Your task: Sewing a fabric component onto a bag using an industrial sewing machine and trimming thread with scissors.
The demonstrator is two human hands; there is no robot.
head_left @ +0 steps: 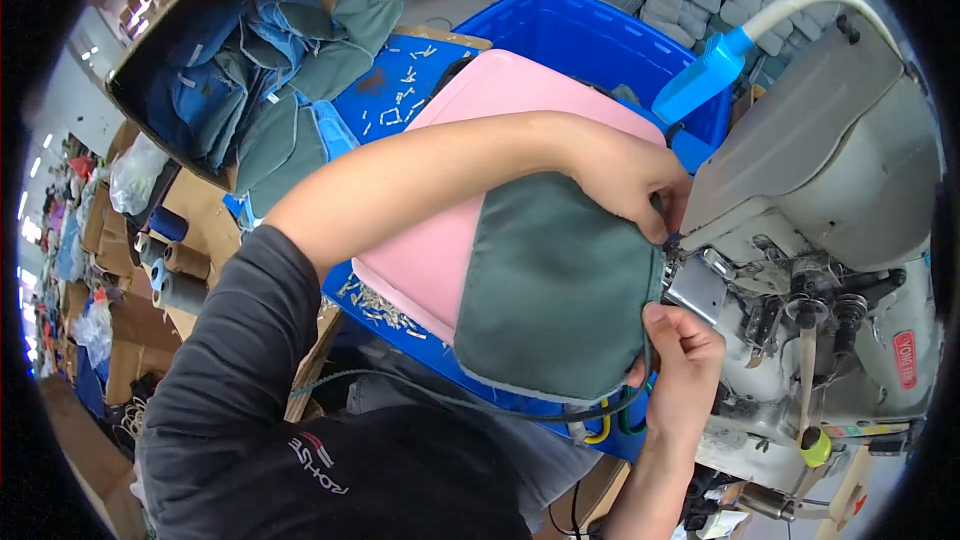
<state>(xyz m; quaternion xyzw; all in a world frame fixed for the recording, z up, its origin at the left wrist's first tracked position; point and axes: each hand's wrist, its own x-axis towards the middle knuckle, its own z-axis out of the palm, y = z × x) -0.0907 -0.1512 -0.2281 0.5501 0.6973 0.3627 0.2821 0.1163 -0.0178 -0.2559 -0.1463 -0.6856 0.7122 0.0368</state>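
Observation:
A grey-green fabric panel (560, 285) with rounded corners lies partly on a pink board (420, 285), its right edge at the sewing machine (800, 200). My left hand (635, 180) reaches across from the left, with fingers curled and closed on the panel's upper right corner beside the needle area. Lower on that same edge, my right hand (685, 345) pinches the panel together with a narrow dark binding strip (450, 405). The strip trails left across my lap. My left hand and the machine head hide the needle itself.
A blue bin (570, 15) stands behind the board. Upper left, an open carton (130, 70) holds stacked blue and green fabric pieces (290, 60). Thread scraps (375, 305) lie on the blue tabletop. A light blue lamp head (705, 75) hangs by the machine; thread cones (185, 275) stand left.

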